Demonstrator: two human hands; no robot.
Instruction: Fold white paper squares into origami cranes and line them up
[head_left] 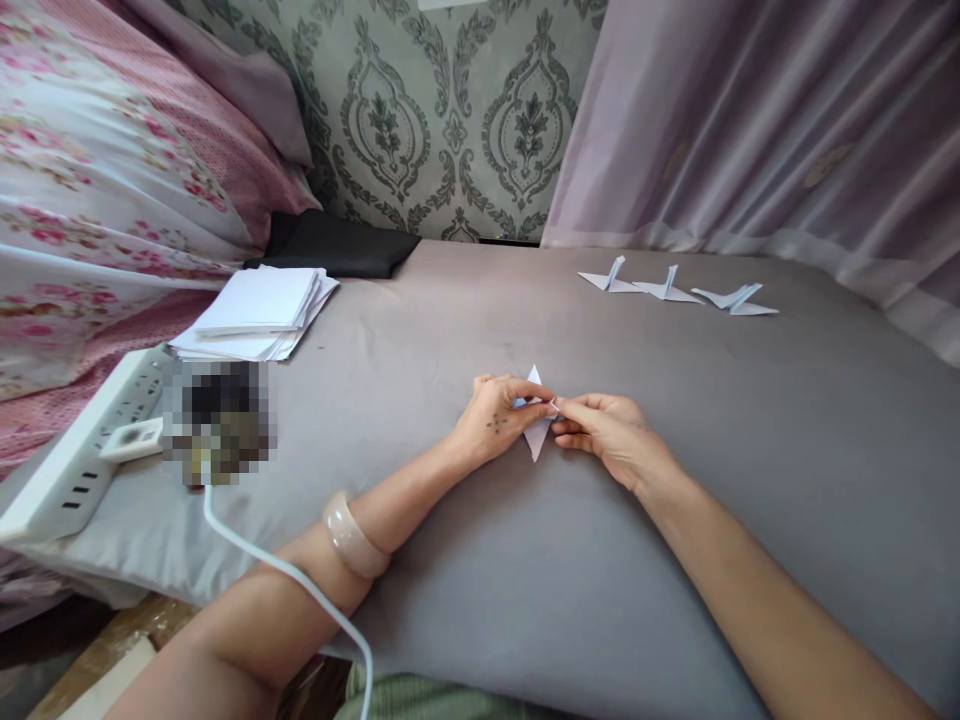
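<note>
Between my two hands is a folded white paper crane, its pointed ends sticking out above and below my fingers. My left hand pinches it from the left, thumb and forefinger closed on the paper. From the right, my right hand pinches a small folded tip of the same piece, with its other fingers curled beneath. The middle of the paper is mostly hidden by my fingers. Further back on the right, three finished-looking folded paper cranes stand in a row, their wings spread.
A stack of white paper sheets lies at the back left, near a black folded item. A white power strip runs along the left edge, and a white cable passes over my left forearm. Grey cloth covers the surface; curtains hang on both sides.
</note>
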